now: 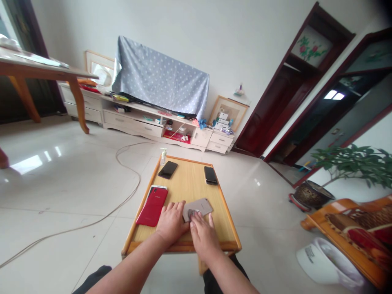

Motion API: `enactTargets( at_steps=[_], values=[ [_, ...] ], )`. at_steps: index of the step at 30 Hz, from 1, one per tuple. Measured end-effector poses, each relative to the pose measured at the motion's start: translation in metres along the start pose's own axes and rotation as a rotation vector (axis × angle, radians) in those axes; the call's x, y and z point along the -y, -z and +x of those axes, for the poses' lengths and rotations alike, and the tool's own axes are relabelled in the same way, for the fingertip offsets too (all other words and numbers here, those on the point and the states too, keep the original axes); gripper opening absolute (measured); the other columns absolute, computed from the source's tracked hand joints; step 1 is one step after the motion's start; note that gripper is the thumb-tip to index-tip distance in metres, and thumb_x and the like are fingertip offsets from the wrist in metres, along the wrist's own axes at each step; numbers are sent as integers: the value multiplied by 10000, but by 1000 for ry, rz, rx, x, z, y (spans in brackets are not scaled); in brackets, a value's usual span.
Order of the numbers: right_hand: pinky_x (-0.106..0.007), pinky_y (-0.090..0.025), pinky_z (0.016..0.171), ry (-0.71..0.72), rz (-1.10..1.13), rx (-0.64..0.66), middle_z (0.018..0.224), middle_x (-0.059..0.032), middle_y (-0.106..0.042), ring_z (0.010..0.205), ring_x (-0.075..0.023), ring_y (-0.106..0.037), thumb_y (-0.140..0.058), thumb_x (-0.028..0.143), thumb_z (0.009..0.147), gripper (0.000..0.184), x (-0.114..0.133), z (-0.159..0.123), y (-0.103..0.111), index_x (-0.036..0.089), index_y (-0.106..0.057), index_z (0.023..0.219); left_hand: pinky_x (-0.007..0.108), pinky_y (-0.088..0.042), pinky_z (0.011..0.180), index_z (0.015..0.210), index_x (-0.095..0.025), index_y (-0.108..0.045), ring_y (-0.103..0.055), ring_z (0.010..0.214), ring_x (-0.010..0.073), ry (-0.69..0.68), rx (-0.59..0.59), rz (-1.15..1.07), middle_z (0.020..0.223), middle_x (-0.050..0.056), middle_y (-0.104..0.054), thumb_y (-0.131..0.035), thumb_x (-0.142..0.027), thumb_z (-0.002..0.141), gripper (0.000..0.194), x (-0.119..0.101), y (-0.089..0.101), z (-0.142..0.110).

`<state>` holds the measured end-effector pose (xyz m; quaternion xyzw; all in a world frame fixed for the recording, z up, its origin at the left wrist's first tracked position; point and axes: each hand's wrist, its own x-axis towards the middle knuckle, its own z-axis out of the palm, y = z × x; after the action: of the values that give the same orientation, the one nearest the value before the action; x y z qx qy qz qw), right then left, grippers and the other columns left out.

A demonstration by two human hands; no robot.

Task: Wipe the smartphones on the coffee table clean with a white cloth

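Note:
A pinkish-grey smartphone (204, 206) lies back-up near the front of a small wooden table (191, 179). My left hand (172, 221) is closed at the phone's left edge, steadying it with bent fingers and thumb. Beneath the fingertips of my right hand (204, 236) is a small crumpled grey cloth (192, 212), pressed against the back of the phone. Left of my left hand, a red smartphone (153, 209) lies partly over a white phone (162, 188).
Farther back on the tabletop are a black phone (168, 169), another dark phone (210, 175) and a clear pump bottle (163, 157). A cable (130, 196) crosses the floor at left. A white bin (321, 261) and a wooden bench (346, 220) stand at right.

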<state>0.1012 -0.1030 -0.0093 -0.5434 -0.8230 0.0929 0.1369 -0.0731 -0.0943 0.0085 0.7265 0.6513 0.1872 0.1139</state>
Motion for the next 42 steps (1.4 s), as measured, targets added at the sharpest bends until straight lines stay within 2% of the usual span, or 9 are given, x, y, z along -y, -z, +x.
enactTargets(
  at_steps=[4, 6, 11, 13, 18, 24, 30, 36, 42],
  values=[
    [-512, -45, 1237, -281, -62, -25, 1523, -75, -464, 1471, -216, -326, -233, 313, 1043, 509, -25, 9, 14, 216, -509, 1460, 415, -346, 988, 1406, -204, -442, -488, 1223, 305, -11, -22, 14, 1311, 112, -613, -616, -372, 758, 691, 0, -4, 1],
    [-513, -55, 1236, -328, -81, -26, 1522, -86, -465, 1477, -224, -312, -241, 317, 1041, 510, -27, 9, 15, 210, -505, 1465, 417, -345, 984, 1404, -204, -442, -487, 1222, 308, -10, -26, 16, 1307, 112, -613, -622, -365, 749, 698, 1, -5, 1],
    [-477, -36, 1244, -41, -34, -26, 1518, -55, -478, 1473, -199, -318, -256, 307, 1049, 486, -5, -7, 7, 244, -516, 1454, 409, -350, 970, 1395, -207, -450, -495, 1205, 302, -10, -50, 9, 1299, 104, -622, -607, -396, 777, 665, 0, -6, 2],
    [-514, -33, 1236, -58, -26, -33, 1512, -37, -488, 1473, -203, -318, -254, 305, 1051, 476, -5, -7, 10, 278, -531, 1437, 406, -351, 968, 1394, -212, -450, -495, 1204, 301, -7, -46, 11, 1299, 102, -623, -607, -399, 776, 665, 0, -6, 2],
    [-616, -64, 1198, -313, -50, -28, 1516, -54, -482, 1489, -258, -281, -253, 318, 1047, 480, -15, 8, 23, 282, -530, 1437, 407, -346, 977, 1405, -213, -441, -491, 1214, 302, 0, -30, 14, 1313, 110, -611, -615, -367, 756, 689, 0, -6, 2],
    [-544, -77, 1220, -8, 29, 15, 1493, -38, -515, 1483, -221, -295, -284, 307, 1045, 461, 8, 5, 16, 317, -528, 1435, 416, -351, 1000, 1419, -232, -438, -483, 1247, 306, 5, 1, -19, 1352, 110, -597, -581, -454, 819, 656, 1, -1, 2],
    [-659, -49, 1180, -360, 11, 9, 1523, -40, -472, 1509, -284, -213, -269, 333, 1037, 474, -14, 27, 24, 298, -565, 1406, 414, -348, 1003, 1420, -224, -441, -481, 1241, 307, 21, -4, -1, 1340, 109, -605, -615, -364, 758, 699, 0, -1, 2],
    [-569, -91, 1211, -16, 21, 63, 1507, -24, -499, 1492, -227, -270, -310, 314, 1034, 455, 3, 25, 7, 341, -519, 1438, 421, -350, 995, 1407, -239, -451, -483, 1233, 297, 6, -19, -14, 1347, 99, -605, -536, -434, 840, 606, 1, -4, 3],
    [-647, -55, 1180, -365, -8, 28, 1530, -26, -466, 1508, -286, -214, -262, 338, 1034, 479, -20, 45, 21, 321, -565, 1405, 418, -346, 1004, 1429, -231, -434, -481, 1246, 310, 26, 3, -8, 1359, 108, -597, -616, -375, 755, 713, 1, -3, 3]
  ],
)
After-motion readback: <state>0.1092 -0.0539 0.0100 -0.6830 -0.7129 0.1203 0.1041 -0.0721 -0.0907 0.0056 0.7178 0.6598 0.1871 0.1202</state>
